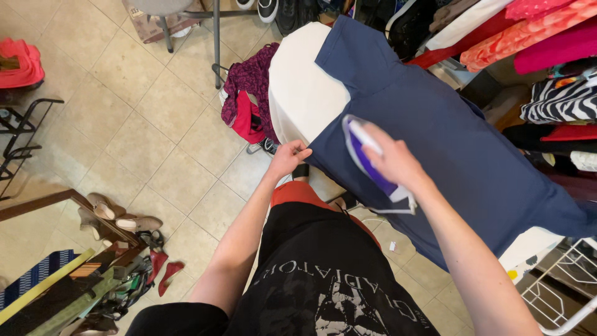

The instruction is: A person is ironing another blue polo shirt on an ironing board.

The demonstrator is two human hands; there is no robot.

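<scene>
A navy blue shirt (448, 143) lies spread over a white ironing board (301, 87). My right hand (393, 160) grips the handle of a purple and white iron (368, 163), which rests on the shirt near its front edge. My left hand (289, 157) pinches the shirt's hem at the board's near side, fingers closed on the cloth. My black printed top (323, 274) fills the lower middle.
A heap of maroon and red clothes (249, 99) hangs by the board's left end. Bright garments (535, 31) hang at the top right. Shoes (118, 218) and a rack sit on the tiled floor at lower left. A white wire basket (559, 292) stands at lower right.
</scene>
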